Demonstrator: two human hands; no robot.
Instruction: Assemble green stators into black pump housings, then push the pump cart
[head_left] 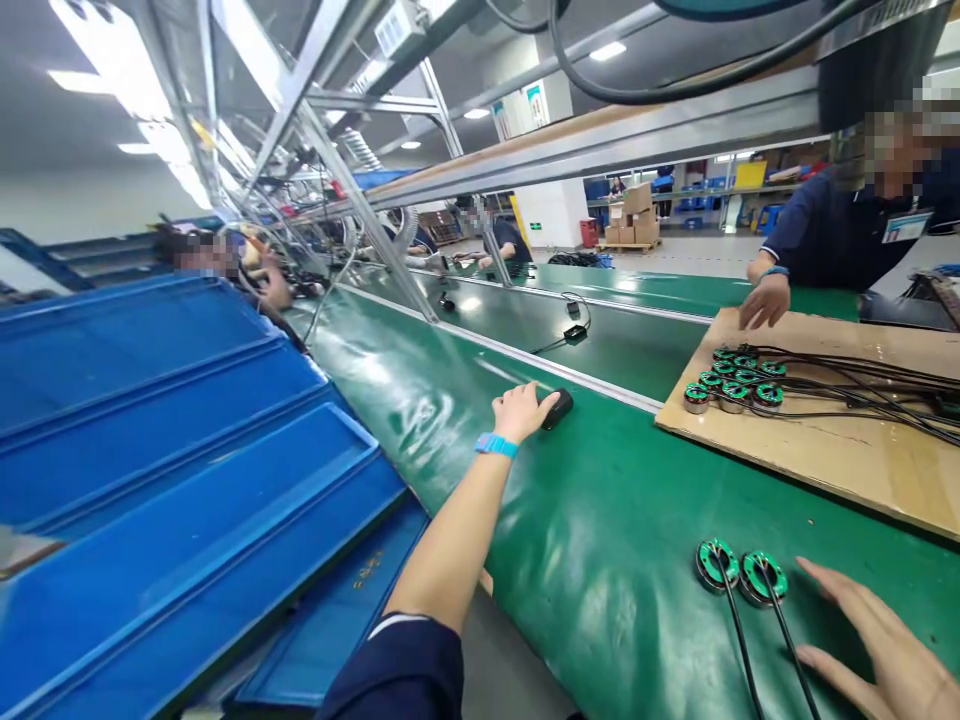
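My left hand [517, 412], with a blue band at the wrist, reaches far forward over the green work surface [600, 530]. Its fingers are curled, and the thumb lies against a small black block-like object [557, 410], whose kind I cannot make out. At the lower right, my right hand [881, 640] is open with fingers and thumb apart, holding nothing. Just left of it lie two round parts with green circuit boards, one [718, 566] beside the other [763, 578]. A black cable runs from each towards the bottom edge.
Several similar cabled parts [739, 380] lie on a cardboard sheet [817, 460] at right, where a co-worker's hand [766, 300] touches its far edge. Blue trays [187, 520] are stacked left. A metal rail [555, 368] crosses beyond my left hand, with a small cabled black device [575, 333] behind.
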